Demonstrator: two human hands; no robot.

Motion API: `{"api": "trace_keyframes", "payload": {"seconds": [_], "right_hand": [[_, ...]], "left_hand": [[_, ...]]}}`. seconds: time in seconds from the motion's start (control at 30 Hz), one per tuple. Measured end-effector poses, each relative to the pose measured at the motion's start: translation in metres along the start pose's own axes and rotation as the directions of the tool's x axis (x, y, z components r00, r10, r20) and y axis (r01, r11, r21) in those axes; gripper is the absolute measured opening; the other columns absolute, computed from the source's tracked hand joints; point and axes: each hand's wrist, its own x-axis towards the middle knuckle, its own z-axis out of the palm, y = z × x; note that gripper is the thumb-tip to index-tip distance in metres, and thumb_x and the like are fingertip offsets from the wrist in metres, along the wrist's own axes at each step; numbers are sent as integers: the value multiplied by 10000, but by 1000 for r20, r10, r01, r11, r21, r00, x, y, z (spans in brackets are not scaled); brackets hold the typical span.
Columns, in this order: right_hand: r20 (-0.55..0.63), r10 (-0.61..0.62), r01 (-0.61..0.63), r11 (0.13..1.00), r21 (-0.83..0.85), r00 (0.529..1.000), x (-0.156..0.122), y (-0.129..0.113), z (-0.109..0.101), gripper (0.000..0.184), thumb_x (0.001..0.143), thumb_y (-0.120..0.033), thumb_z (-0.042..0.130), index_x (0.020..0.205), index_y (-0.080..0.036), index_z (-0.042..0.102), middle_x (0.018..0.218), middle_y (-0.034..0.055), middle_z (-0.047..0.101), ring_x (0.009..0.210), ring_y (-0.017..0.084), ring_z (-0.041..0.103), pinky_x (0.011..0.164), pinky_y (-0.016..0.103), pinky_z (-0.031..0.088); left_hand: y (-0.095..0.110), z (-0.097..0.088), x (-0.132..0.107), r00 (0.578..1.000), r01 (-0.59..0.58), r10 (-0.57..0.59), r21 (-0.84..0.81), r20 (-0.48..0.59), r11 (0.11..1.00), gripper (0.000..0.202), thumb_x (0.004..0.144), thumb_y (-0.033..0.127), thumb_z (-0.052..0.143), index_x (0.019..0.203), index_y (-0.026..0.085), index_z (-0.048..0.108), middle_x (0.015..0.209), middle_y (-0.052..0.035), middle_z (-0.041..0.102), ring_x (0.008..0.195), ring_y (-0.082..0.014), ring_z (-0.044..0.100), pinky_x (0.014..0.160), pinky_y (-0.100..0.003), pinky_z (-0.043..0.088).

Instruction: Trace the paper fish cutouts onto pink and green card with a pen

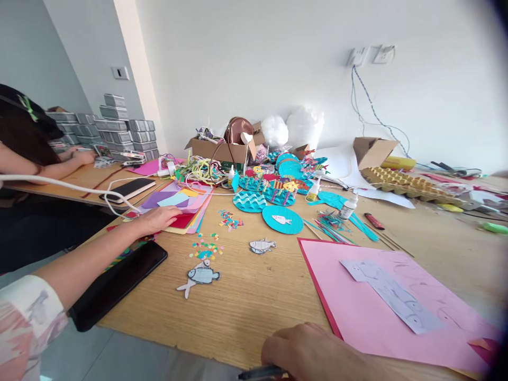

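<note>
at the near edge of a wooden craft table (254, 312), the right hand (313, 349) curls closed over a black pen (260, 373), just beside a pink paper sheet (357, 312) that carries a grey strip of drawn fish (392, 296). to the left, a black phone (115, 283) lies just beside the outstretched left forearm, and a cut-out paper fish (200, 275) sits near it, with a smaller paper fish (262, 245) and scattered confetti (206, 248) beyond. the left hand (159, 217) rests flat, fingers stretched out, on a stack of coloured paper (186, 203). farther back are teal paper discs (281, 218), a small glue bottle (349, 206), an open cardboard box (222, 151) and an egg tray (408, 182). at far left, another person's hands (79, 157) rest on the adjoining desk, in front of stacked grey boxes (119, 127).
</note>
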Motion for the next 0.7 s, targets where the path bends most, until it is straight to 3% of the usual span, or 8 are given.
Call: {"api": "trace_keyframes", "payload": {"seconds": [0.27,0.53,0.7], "right_hand": [[-20,-19,20,1000,13,1000,1,0,0,113,822,-215,539,786,-213,646,722,-4,691,554,124,595,458,213,289],[-25,-25,27,998,50,999,12,11,16,86,811,-209,567,787,-198,649,747,5,680,599,127,596,469,204,306],[-22,-4,5,998,63,1000,8,8,11,99,803,-210,561,799,-204,660,752,9,681,605,133,596,489,209,324]], "left_hand": [[-6,-6,-4,995,-77,78,-14,68,997,332,825,354,522,1080,162,612,1153,-94,623,1087,-224,564,948,-293,408],[-10,1,-4,992,-100,103,-36,70,994,337,870,336,431,1082,153,620,1145,-102,631,1077,-227,566,945,-309,416],[-13,-3,-2,994,-99,102,-72,48,993,377,905,337,355,1098,145,616,1141,-96,638,1058,-207,576,947,-296,419]]}}
